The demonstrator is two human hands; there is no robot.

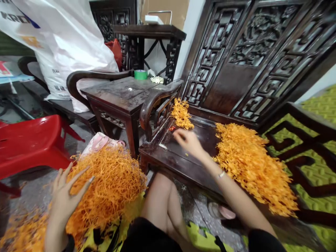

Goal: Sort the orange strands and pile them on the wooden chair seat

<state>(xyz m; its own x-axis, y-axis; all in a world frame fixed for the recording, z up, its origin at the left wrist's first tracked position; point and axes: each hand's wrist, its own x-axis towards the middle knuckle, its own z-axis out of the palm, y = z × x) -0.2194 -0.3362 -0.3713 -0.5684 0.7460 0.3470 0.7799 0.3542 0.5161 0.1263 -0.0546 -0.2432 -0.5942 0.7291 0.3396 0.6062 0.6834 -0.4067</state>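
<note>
My left hand point(65, 196) hovers with fingers spread beside a big loose heap of thin orange strands point(110, 178) piled at my lower left; it holds nothing. My right hand point(187, 141) reaches out over the dark wooden chair seat point(178, 157), fingers apart, close to a small red item point(172, 128) and a small clump of orange strands point(181, 113) at the seat's back left corner. A long, thick pile of orange strands point(252, 164) lies along the right side of the seat. My bare knees point(162, 203) show below.
A carved chair back point(252, 59) rises behind the seat. A dark side table point(123, 94) carries a green tape roll point(140, 74). A red plastic chair point(31, 140) stands at left, a large white sack point(65, 42) behind it. Green patterned matting point(320, 112) lies at right.
</note>
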